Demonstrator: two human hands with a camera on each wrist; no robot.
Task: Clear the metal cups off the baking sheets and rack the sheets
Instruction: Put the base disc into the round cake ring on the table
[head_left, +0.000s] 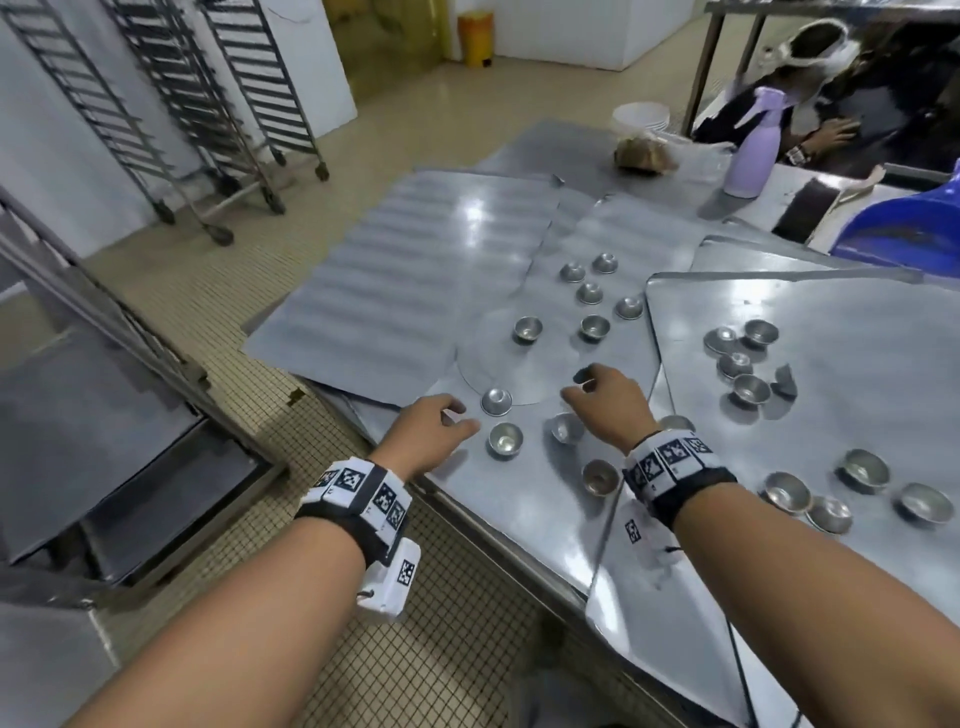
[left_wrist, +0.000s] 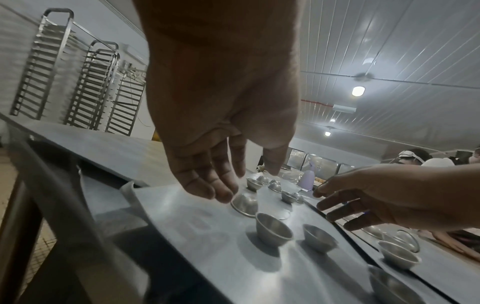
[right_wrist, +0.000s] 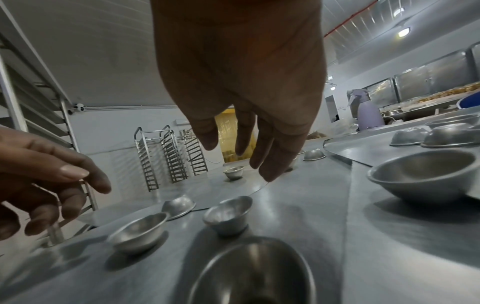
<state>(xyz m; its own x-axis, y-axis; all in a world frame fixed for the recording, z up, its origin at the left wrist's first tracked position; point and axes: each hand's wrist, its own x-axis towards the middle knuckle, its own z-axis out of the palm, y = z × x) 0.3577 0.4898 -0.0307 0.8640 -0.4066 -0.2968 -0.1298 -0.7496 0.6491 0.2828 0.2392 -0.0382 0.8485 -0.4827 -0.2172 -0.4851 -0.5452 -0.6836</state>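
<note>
Fingers of both hands, left (head_left: 426, 431) and right (head_left: 610, 402), hang loosely apart over ten metal cups (head_left: 505, 440).

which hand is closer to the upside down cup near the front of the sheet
Left. The left hand has its fingertips right beside the upside-down cup, perhaps touching it. The right hand hovers farther to the cup's right, above a tilted cup.

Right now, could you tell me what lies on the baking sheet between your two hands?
In the head view, two metal cups sit between the left hand and right hand: an upturned cup and an upright cup just nearer you.
</note>
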